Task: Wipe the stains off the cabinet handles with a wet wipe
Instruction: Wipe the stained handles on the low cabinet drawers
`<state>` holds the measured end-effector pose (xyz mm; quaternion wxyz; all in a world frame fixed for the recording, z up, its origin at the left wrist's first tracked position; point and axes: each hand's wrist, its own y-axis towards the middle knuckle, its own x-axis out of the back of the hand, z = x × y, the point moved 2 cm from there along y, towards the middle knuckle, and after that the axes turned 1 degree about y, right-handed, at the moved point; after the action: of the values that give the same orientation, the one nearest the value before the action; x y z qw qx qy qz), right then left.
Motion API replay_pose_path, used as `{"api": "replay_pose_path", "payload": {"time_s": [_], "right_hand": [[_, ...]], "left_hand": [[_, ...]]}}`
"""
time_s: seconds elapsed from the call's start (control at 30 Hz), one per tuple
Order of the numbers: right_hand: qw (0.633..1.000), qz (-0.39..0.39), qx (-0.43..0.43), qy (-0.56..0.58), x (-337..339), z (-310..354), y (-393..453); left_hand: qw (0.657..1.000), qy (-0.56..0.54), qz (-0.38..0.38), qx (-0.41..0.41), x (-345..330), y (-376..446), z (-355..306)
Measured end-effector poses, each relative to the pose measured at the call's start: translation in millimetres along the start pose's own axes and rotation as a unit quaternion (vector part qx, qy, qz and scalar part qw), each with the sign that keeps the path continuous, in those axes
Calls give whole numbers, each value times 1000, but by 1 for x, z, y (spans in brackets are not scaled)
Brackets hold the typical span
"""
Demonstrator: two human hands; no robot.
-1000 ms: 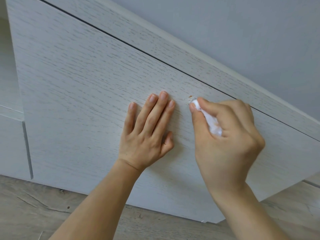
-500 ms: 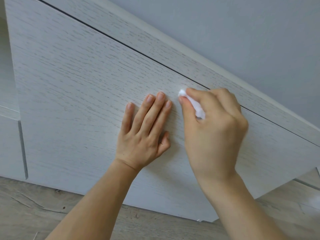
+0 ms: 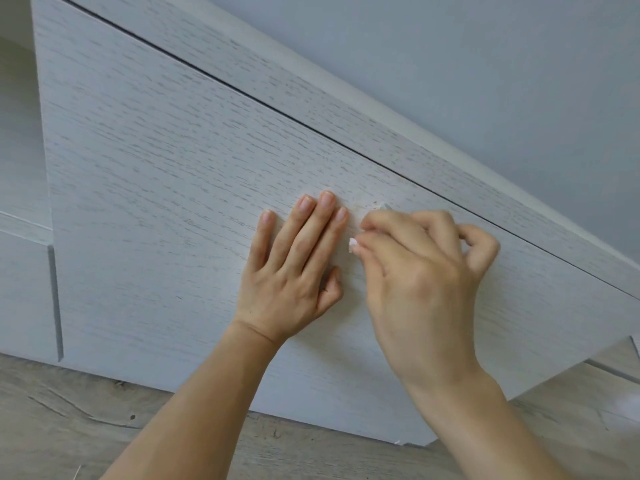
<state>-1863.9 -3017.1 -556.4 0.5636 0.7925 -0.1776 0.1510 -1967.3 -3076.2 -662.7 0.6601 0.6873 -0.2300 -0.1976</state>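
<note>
A white wood-grain cabinet door (image 3: 166, 188) fills most of the view. Small brown stain specks (image 3: 372, 203) sit on it just below the dark gap along its top edge. My left hand (image 3: 294, 268) lies flat on the door with straight fingers. Just to its right, my right hand (image 3: 422, 271) has its fingers curled round a small white wet wipe (image 3: 352, 243). Only a corner of the wipe shows at the fingertips, and it is pressed against the door below the specks. No separate handle is visible.
A second cabinet front (image 3: 24, 292) stands at the left past a vertical gap. Grey wood-look floor (image 3: 69, 420) runs along the bottom. A plain grey wall (image 3: 485, 81) rises above the cabinet top.
My right hand slid from the stain up and left, then dropped lower, uncovering the brown specks. More of the wipe is now hidden inside the fingers. The left hand has stayed flat.
</note>
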Motion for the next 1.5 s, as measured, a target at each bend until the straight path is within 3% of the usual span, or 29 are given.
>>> {"api": "replay_pose_path", "payload": {"time_s": [0.27,0.7,0.93,1.0,1.13,1.27,1.5], "right_hand": [[959,-170,-88,209,2,-15,-11],[975,-120,-68,175,8,-47,-25],[976,-117,-138,121,18,-75,-45],[954,-120,-192,195,17,-77,-47],[838,-124,-384,368,14,-82,-49],[772,-122,-452,429,14,-68,-49],[834,-130,-302,442,27,-34,-33]], "left_hand": [[1000,-3,19,-2,0,-1,1],[1000,-7,24,9,3,1,2],[997,-12,81,-2,23,7,4],[995,-18,103,-5,30,9,4],[987,-27,161,-10,43,14,5],[979,-19,203,7,51,19,0],[958,-2,288,19,66,14,2]]}}
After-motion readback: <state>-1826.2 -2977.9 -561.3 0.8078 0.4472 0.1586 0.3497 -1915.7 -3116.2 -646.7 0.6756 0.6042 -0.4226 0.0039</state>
